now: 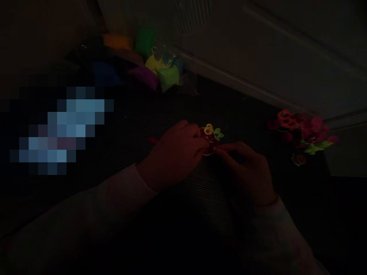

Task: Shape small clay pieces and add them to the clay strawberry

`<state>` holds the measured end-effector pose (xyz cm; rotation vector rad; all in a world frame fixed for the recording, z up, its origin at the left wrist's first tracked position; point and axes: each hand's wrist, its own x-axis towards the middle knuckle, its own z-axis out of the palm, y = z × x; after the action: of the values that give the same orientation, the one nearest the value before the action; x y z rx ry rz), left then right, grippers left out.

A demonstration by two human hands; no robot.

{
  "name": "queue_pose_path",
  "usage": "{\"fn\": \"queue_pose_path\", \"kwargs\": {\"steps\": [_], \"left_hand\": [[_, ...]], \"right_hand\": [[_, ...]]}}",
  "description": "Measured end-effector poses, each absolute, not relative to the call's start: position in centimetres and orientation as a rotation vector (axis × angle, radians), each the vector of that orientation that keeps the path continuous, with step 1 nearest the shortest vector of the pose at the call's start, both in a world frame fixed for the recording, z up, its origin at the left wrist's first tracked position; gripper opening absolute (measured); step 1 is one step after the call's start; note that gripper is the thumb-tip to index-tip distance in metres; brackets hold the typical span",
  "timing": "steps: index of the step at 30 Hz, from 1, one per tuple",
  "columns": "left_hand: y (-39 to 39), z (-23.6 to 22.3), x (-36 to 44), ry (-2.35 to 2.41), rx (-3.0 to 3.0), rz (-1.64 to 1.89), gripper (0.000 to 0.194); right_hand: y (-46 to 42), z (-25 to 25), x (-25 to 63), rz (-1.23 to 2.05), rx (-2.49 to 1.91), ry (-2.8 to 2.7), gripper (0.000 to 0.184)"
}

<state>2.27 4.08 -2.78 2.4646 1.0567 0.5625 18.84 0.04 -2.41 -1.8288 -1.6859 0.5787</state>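
A small round craft piece [208, 131] with a yellow flower, a green flower and dark red parts lies on the dark table between my hands. My left hand [177, 152] reaches in from the left, its curled fingers closed on the piece's left side. My right hand [249, 168] comes from the right. Its thumb and index finger pinch together at the piece's lower right edge, and whatever is between them is too small and dark to name. A small red bit [153, 140] shows just beyond my left wrist. The light is very dim.
Packets of coloured material, including a green one [145, 40], a purple one [145, 77] and a lime one [168, 78], lie at the back left. A pile of red, pink and green craft flowers [308, 130] sits at the right. A bright pixelated patch [76, 118] is at the left.
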Motion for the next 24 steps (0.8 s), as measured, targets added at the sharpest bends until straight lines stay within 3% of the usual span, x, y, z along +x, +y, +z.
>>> {"fn": "queue_pose_path", "kwargs": {"steps": [24], "left_hand": [[3.85,-3.24,1.97,1.058,2.512,0.560,0.021]], "right_hand": [[-0.14,-3.32,18.64,0.385,-1.755,-1.870,0.005]]}}
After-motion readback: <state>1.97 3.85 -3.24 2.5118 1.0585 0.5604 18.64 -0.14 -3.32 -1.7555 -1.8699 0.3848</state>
